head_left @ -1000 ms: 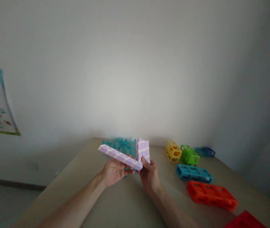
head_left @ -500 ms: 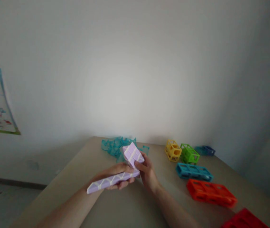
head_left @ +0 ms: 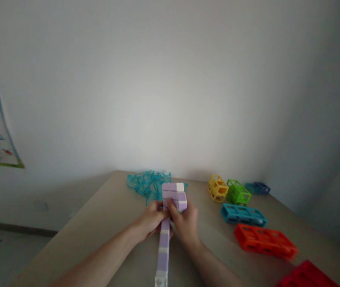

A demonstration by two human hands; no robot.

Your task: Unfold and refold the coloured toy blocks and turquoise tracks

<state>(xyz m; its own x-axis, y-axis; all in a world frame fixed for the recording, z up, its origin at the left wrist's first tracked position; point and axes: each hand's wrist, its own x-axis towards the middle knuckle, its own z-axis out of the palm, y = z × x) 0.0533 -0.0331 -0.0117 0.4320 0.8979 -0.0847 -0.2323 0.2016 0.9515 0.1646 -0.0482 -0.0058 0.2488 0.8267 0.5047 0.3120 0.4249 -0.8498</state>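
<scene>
A lilac and white snake puzzle (head_left: pixel 163 255), made of jointed segments, is held up in front of me above the table. One straight run of it points back towards me, and its far end is folded into a compact block. Around the straight part, just below the block, my left hand (head_left: pixel 152 219) is closed; some of its fingers are hidden behind the puzzle. My right hand (head_left: pixel 185 219) grips the folded block from the right, its thumb pressed on the near face.
Behind my hands a crumpled teal net-like heap (head_left: pixel 149 184) lies on the table (head_left: pixel 104 223). Openwork plastic frames line the right side: yellow (head_left: pixel 217 188), green (head_left: pixel 238 193), dark blue (head_left: pixel 261 188), blue (head_left: pixel 244 215), orange-red (head_left: pixel 265 240) and red (head_left: pixel 305 276). A wall (head_left: pixel 170 99) rises behind.
The puzzle's straight run has swung from pointing left to pointing towards me. The folded block has turned too, and my left hand has shifted its grip.
</scene>
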